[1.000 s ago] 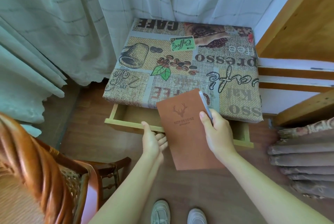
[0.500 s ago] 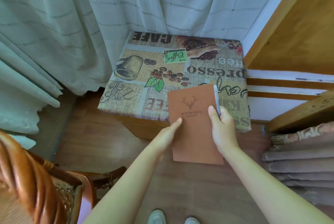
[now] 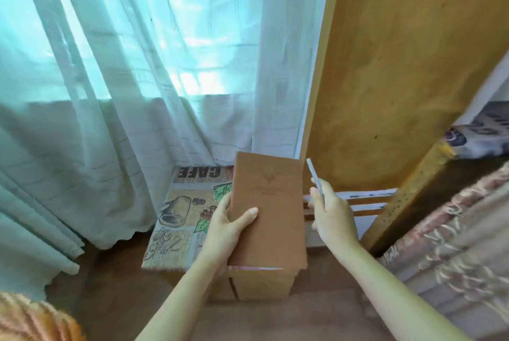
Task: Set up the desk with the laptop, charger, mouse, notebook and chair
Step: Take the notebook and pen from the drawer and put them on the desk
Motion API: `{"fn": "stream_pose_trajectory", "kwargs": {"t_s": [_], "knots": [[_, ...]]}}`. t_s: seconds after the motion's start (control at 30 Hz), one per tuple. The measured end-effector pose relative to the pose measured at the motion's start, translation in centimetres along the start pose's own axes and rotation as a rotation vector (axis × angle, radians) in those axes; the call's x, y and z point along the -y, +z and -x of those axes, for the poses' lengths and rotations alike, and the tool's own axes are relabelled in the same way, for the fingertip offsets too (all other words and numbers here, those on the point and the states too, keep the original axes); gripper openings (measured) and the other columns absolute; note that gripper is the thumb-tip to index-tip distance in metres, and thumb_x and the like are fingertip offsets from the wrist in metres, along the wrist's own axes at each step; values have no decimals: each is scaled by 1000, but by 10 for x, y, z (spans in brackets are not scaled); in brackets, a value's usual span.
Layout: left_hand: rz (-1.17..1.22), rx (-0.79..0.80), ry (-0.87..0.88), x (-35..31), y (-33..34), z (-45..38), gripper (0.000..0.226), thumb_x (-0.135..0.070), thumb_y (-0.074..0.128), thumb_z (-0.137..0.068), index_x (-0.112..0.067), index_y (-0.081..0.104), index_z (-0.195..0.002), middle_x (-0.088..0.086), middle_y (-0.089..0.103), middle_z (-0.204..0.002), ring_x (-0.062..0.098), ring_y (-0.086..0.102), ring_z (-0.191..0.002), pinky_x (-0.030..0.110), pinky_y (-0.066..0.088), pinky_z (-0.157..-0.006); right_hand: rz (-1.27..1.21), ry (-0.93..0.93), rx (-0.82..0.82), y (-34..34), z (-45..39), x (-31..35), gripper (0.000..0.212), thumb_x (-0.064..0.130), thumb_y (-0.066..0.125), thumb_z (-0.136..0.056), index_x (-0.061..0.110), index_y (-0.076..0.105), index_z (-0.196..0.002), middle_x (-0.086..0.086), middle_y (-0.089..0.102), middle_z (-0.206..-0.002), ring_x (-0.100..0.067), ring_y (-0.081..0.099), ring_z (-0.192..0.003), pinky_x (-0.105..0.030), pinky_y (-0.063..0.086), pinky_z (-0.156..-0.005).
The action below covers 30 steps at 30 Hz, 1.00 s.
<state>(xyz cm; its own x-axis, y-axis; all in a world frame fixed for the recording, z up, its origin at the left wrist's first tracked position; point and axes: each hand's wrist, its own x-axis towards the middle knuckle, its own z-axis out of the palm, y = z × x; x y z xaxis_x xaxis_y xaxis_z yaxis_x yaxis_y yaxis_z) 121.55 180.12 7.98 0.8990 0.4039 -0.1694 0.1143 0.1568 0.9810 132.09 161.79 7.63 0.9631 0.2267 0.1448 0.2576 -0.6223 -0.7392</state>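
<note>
A brown notebook (image 3: 271,211) with a deer emblem on its cover is held up over the small desk (image 3: 179,219), which has a coffee-print cloth on it. My left hand (image 3: 225,227) grips the notebook at its left edge, thumb on the cover. To the right of the notebook, my right hand (image 3: 329,214) holds a thin grey pen (image 3: 314,175) that points up and away. The hand and the notebook are apart. A corner of the woven chair (image 3: 33,318) shows at the bottom left. No laptop, charger or mouse is in view.
White curtains (image 3: 137,92) hang behind and left of the desk. A tall wooden panel (image 3: 399,79) stands to the right, with a patterned fabric (image 3: 454,244) draped at the far right. Brown wooden floor (image 3: 275,318) lies below.
The drawer was pushed shut. The notebook passed from my right hand to my left, and the right hand kept only the pen. The view tilted up toward the curtains.
</note>
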Motion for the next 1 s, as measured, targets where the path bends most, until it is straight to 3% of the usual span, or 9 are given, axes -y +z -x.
{"fn": "stream_pose_trajectory", "kwargs": {"t_s": [0.13, 0.2, 0.3, 0.4, 0.53, 0.73, 0.83, 1.0], "knots": [[-59, 56, 118, -61, 16, 10, 70, -20, 75, -81, -41, 38, -137, -4, 64, -123, 16, 65, -108, 44, 53, -91, 85, -91, -98, -76, 4, 31, 42, 25, 39, -99, 32, 34, -140, 4, 59, -121, -23, 61, -97, -38, 52, -73], [-78, 122, 179, -86, 28, 13, 81, -16, 73, -83, -50, 28, -140, -8, 59, -127, 10, 63, -110, 40, 54, -90, 118, -132, -149, -101, 7, 42, 49, 17, 41, -97, 34, 28, -141, 4, 55, -120, -19, 61, -86, -38, 54, -66], [-137, 243, 272, -114, 53, 11, 71, -13, 73, -82, -50, 43, -134, -18, 52, -135, -1, 56, -115, 35, 52, -95, 173, -144, -246, -132, 9, 51, 52, 7, 44, -93, 33, 34, -137, 6, 52, -111, -12, 56, -68, -35, 54, -56], [-151, 354, 292, -131, 82, 6, 64, -15, 76, -79, -52, 52, -126, -14, 56, -132, 2, 59, -113, 36, 53, -93, 233, -116, -349, -162, 15, 53, 47, 2, 45, -90, 30, 47, -127, 13, 50, -117, -13, 55, -63, -33, 51, -52], [-118, 517, 316, -147, 132, 6, 66, -17, 80, -74, -49, 54, -125, -14, 56, -132, 5, 61, -111, 26, 57, -81, 257, -51, -457, -206, 38, 43, 40, -2, 46, -90, 20, 57, -122, 15, 47, -125, 5, 55, -78, -14, 43, -50], [-77, 780, 253, -154, 254, 38, 68, -7, 81, -71, -45, 58, -123, -18, 57, -124, 6, 66, -99, 34, 60, -76, 343, 173, -682, -301, 112, -8, 40, -1, 48, -89, 20, 58, -122, 20, 43, -127, -12, 59, -74, -30, 48, -62], [-58, 941, 214, -147, 333, 72, 69, -9, 81, -71, -43, 56, -126, -20, 56, -121, 9, 68, -97, 37, 60, -74, 376, 286, -855, -356, 161, -45, 38, -2, 51, -87, 18, 62, -117, 19, 47, -123, -9, 60, -85, -28, 48, -69], [-39, 1165, 199, -121, 464, 151, 70, -12, 81, -72, -44, 54, -127, -16, 54, -127, 10, 65, -102, 32, 60, -75, 440, 430, -1012, -451, 240, -111, 39, -1, 51, -86, 21, 62, -117, 19, 49, -122, -7, 61, -76, -32, 53, -69]]}}
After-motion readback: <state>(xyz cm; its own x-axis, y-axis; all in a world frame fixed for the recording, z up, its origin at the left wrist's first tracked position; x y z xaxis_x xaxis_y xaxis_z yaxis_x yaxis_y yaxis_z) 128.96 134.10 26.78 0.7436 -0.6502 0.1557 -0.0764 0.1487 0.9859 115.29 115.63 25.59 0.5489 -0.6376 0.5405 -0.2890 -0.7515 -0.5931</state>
